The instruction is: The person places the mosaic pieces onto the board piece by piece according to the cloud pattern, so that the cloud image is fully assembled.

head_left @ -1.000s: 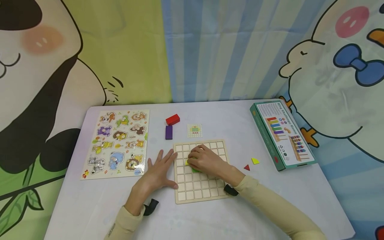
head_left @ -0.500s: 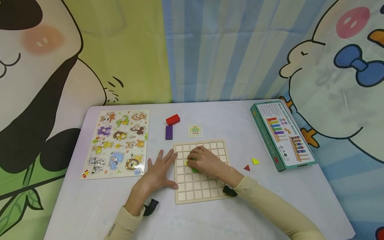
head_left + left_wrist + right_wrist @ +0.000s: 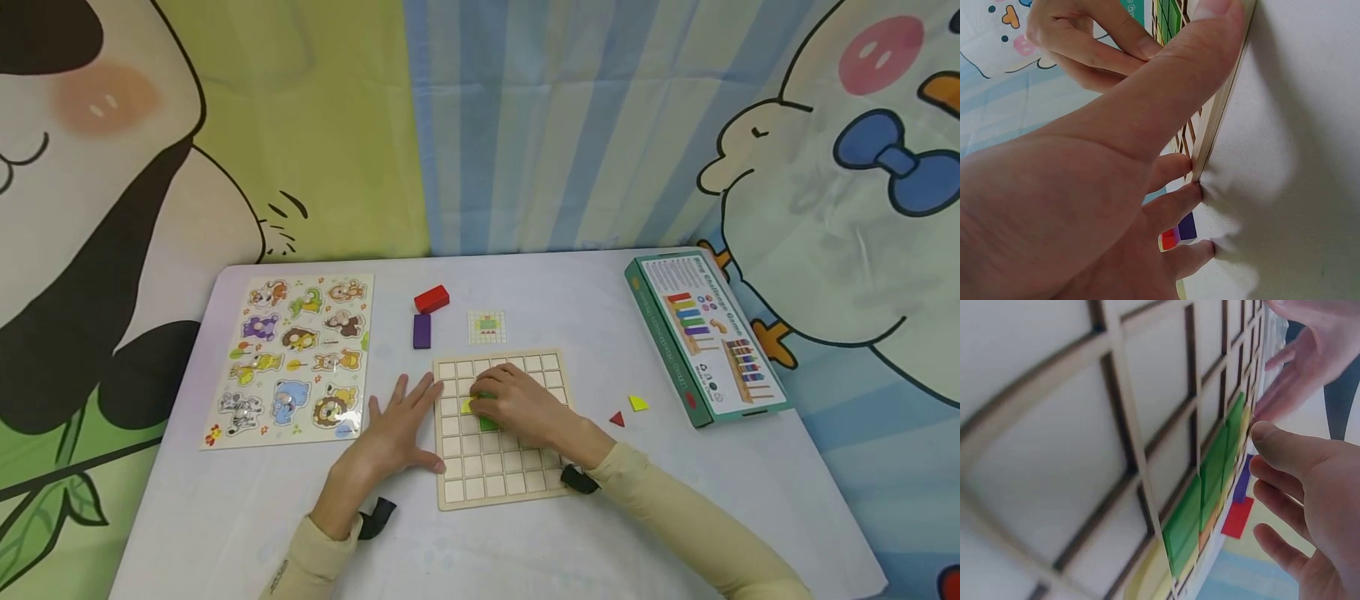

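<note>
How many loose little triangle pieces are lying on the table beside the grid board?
2: a red triangle just right of the grid board, and a yellow triangle a little farther right. The right hand may hide others on the board.

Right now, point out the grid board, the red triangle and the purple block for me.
grid board (image 3: 497, 490): head view, bare squares near its front edge.
red triangle (image 3: 617, 419): head view, middle of the piece, right of the board.
purple block (image 3: 422, 331): head view, middle of its top face.

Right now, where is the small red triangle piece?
In the head view the red triangle piece lies on the white table, right of the wooden grid board, beside the yellow piece and near the right hand.
</note>
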The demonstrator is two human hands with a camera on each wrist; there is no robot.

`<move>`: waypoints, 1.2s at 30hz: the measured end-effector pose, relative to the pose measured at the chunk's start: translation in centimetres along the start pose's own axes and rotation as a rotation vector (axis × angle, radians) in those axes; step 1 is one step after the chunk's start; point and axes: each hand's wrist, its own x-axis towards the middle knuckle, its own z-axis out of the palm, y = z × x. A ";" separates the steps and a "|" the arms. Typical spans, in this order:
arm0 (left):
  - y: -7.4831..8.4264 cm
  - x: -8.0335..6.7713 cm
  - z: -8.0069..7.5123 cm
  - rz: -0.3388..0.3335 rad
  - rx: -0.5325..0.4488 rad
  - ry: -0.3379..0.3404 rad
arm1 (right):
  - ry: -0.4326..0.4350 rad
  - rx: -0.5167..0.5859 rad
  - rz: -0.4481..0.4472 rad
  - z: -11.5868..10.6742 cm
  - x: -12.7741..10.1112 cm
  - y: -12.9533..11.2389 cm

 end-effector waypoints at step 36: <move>0.0 0.2 -0.1 -0.007 -0.010 -0.014 | 0.084 -0.168 0.677 -5.7 -17.4 5.2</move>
